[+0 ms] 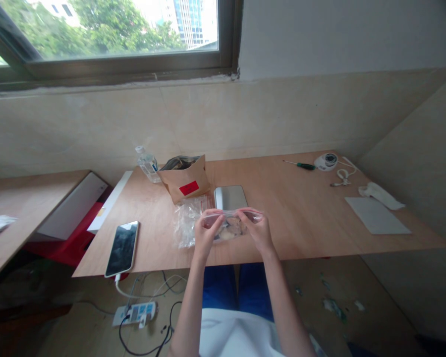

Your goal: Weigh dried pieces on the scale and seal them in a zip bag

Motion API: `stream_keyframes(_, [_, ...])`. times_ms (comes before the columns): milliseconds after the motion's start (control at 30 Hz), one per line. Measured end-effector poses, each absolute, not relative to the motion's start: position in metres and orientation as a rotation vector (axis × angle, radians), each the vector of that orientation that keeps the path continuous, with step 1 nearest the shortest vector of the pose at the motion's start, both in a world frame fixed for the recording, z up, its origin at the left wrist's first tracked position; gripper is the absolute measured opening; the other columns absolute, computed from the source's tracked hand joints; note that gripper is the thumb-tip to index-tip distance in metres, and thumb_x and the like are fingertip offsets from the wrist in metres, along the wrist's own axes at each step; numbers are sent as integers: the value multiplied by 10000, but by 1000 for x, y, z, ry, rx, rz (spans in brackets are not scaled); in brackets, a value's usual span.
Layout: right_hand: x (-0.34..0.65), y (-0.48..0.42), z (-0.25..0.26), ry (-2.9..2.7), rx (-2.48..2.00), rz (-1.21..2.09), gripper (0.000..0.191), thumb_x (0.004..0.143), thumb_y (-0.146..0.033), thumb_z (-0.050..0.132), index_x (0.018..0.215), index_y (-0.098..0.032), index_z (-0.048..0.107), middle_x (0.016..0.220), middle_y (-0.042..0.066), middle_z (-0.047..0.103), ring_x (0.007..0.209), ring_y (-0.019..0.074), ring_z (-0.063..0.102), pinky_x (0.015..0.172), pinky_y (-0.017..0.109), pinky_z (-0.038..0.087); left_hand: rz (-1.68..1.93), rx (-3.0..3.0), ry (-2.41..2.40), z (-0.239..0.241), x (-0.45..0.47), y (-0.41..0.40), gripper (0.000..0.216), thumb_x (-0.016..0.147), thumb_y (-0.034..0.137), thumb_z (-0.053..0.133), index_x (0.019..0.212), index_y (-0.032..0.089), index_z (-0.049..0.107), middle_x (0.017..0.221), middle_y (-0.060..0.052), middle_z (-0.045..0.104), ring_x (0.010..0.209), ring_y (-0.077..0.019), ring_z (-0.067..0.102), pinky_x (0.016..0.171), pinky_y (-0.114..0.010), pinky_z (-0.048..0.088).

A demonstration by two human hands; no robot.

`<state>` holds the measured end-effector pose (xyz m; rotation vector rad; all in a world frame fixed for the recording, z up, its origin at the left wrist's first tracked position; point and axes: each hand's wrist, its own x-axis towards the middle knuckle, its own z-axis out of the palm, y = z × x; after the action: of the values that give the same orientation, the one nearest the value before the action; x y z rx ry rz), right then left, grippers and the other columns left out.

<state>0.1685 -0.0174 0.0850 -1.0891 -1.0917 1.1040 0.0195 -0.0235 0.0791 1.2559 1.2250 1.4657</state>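
Note:
Between my two hands is a clear zip bag [230, 230] with pale brown, flat pieces inside; what they are I cannot make out. My left hand [207, 230] pinches the bag's top edge at the left. At the right end of that edge, my right hand [257, 229] pinches it too. Just beyond the bag lies a small silver scale [230, 197], its near side covered by the bag and fingers. Left of it, crumpled clear plastic bags [188, 223] rest on the table. A brown paper pouch [186, 181] with a red label stands open behind them.
A phone [122, 248] on a charging cable lies at the wooden table's [297, 218] left front edge. A clear bottle [147, 164] stands behind it. At the right are a screwdriver [305, 166], a dome camera [325, 161], a white sheet [377, 216] and a white cloth-like roll [382, 195].

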Motion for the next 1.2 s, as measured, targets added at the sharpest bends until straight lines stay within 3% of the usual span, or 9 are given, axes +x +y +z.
stream_keyframes(300, [165,-21,87,-1105,-1140,1030,190,726,-374,664,766,-189,682,734,35,692,688,173,640,630,277,512,1479,1207,1292,77,20,-23,229,713,361,689,803,151,682,701,-33,676,634,-133,622,574,-223,500])
stream_keyframes(633, [168,-22,91,-1133,-1084,1116,179,734,-383,665,732,-207,696,762,21,699,739,177,645,685,277,503,1538,1067,1197,79,23,-23,210,696,342,707,738,140,669,641,-11,647,598,-111,598,555,-200,469])
stream_keyframes(1200, [158,-19,81,-1088,-1064,1004,152,745,-371,640,739,-220,659,730,0,657,723,155,603,698,272,481,1441,1276,1178,79,29,-13,197,725,356,678,776,167,699,772,-44,678,701,-145,627,607,-228,487])
